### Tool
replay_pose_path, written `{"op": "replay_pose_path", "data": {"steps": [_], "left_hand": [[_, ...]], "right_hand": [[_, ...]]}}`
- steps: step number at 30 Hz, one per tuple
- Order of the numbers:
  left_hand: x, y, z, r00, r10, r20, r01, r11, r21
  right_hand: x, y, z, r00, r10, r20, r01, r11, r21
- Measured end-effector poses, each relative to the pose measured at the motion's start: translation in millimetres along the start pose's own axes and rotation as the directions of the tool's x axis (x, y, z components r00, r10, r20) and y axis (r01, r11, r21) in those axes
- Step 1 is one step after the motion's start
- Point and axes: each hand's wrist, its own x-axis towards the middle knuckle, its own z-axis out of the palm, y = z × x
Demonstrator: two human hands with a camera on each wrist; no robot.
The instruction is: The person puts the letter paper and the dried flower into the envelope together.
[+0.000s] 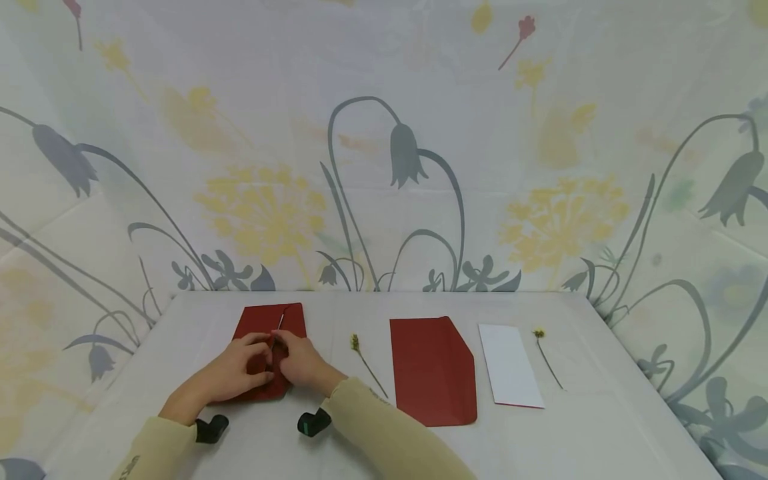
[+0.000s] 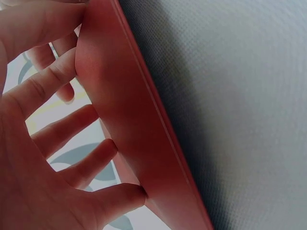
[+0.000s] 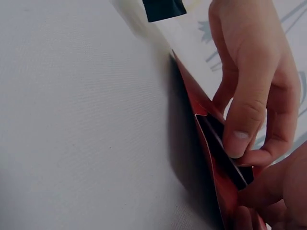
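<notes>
A red envelope (image 1: 252, 320) lies at the left of the table under both hands. Its mouth gapes as a dark slot (image 3: 223, 146), with a thin pale edge inside. My left hand (image 1: 246, 363) has its thumb and a finger pinched together at this opening; in the left wrist view the fingertips (image 2: 108, 146) touch the red paper. From the right, my right hand (image 1: 303, 360) pinches the envelope's edge with thumb and fingers, close beside the left fingertips. The right hand (image 3: 283, 191) is partly cut off in its own wrist view.
A stemmed dried flower (image 1: 355, 343) lies right of the hands. Beyond it are a second red envelope (image 1: 432, 373), a white card (image 1: 510, 367) with a red lower edge, and another dried flower (image 1: 540, 335). A flower-printed cloth (image 1: 372, 220) hangs behind the table.
</notes>
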Motion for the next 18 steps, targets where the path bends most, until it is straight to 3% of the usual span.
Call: {"op": "replay_pose_path", "data": {"steps": [12, 18], "left_hand": [[-1.0, -0.5, -1.1, 0.999, 0.053, -0.006, -0.053, 0.999, 0.007], [-0.9, 0.9, 0.0, 0.999, 0.044, 0.0, -0.044, 0.999, 0.025]], "right_hand": [[-3.7, 5.2, -2.8, 0.999, -0.015, 0.05, 0.011, 0.997, 0.074], [-8.2, 6.4, -5.9, 0.997, -0.043, 0.058, 0.04, 0.998, 0.044]]}}
